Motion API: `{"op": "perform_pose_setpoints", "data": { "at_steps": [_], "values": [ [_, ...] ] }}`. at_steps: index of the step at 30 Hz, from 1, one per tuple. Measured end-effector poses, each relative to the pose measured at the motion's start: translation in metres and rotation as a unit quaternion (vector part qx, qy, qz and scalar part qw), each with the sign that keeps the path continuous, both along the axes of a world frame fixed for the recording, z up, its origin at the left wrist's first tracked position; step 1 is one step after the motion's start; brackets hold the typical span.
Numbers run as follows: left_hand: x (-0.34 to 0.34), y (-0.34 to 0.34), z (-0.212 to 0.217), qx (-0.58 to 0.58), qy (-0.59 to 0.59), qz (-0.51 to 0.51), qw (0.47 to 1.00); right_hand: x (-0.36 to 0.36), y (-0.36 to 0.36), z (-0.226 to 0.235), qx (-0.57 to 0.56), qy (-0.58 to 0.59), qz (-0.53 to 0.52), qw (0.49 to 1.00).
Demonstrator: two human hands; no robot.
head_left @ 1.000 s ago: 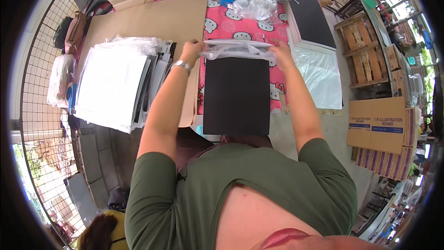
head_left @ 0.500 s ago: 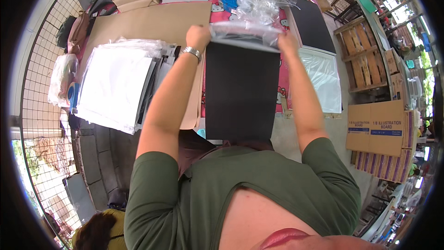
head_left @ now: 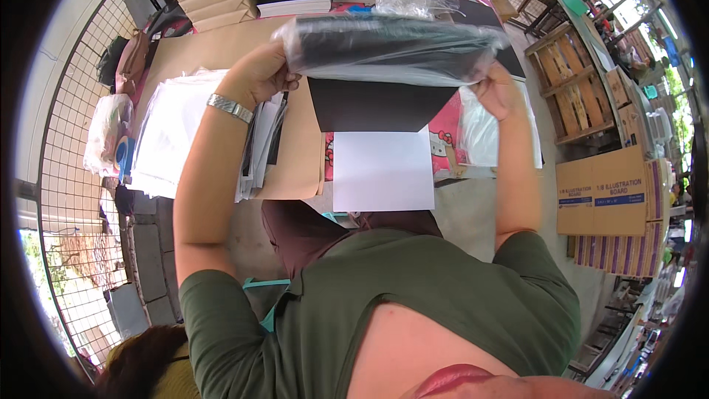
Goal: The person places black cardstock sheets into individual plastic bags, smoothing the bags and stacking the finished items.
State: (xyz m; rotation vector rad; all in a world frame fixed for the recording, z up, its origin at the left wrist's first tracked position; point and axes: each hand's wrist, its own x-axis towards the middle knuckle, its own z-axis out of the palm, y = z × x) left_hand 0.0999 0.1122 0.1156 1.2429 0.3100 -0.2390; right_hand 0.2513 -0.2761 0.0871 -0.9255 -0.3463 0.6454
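Observation:
A clear plastic sleeve (head_left: 395, 55) is stretched between my hands above the table, with black board showing through it. My left hand (head_left: 267, 77), wearing a metal watch, pinches the sleeve's left side. At the opposite side, the fingers of my right hand (head_left: 498, 92) are closed on its edge. Below the sleeve, a black board (head_left: 382, 107) sticks out toward me, tilted up; how much of it lies inside is hard to see. A white board (head_left: 384, 170) lies under it, close to my lap.
Plastic-covered white sheets (head_left: 173, 133) are piled at left on brown cardboard (head_left: 299, 170). Another plastic-covered stack (head_left: 480, 137) sits at right. Crumpled clear plastic (head_left: 413, 1) and board stacks (head_left: 295, 4) line the back. Cardboard boxes (head_left: 602, 199) and a wooden pallet (head_left: 572, 85) stand off to the right.
The plastic sleeve has spread wider and now covers part of the black board. My hands have moved apart and toward me. The black board's near end has lifted, exposing the white board.

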Motion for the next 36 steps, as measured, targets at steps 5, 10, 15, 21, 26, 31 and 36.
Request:
{"op": "perform_pose_setpoints", "data": {
  "at_steps": [5, 10, 15, 21, 26, 31, 36],
  "values": [
    [-0.002, -0.003, -0.093, -0.125, 0.108, 0.06, 0.984, -0.009, 0.019, -0.104, 0.093, 0.132, -0.035, 0.986],
    [-0.041, -0.039, -0.221, -0.024, 0.142, 0.116, 0.983, -0.025, -0.019, -0.217, -0.087, 0.155, -0.03, 0.984],
    [-0.05, -0.03, -0.197, 0.053, -0.135, 0.184, 0.972, -0.028, -0.014, -0.149, -0.286, -0.102, 0.026, 0.952],
    [-0.025, -0.053, -0.153, 0.02, -0.277, 0.2, 0.94, -0.037, 0.041, -0.1, -0.206, -0.146, -0.066, 0.965],
    [-0.027, -0.078, -0.225, 0.197, -0.037, 0.194, 0.96, -0.035, 0.052, -0.17, -0.309, -0.152, -0.065, 0.937],
    [-0.065, -0.074, -0.211, 0.131, -0.062, 0.217, 0.965, -0.063, 0.075, -0.151, -0.302, -0.227, -0.065, 0.924],
    [-0.114, -0.032, -0.143, -0.142, -0.121, 0.384, 0.904, -0.072, 0.116, -0.072, -0.183, -0.194, -0.001, 0.964]
  ]
}}
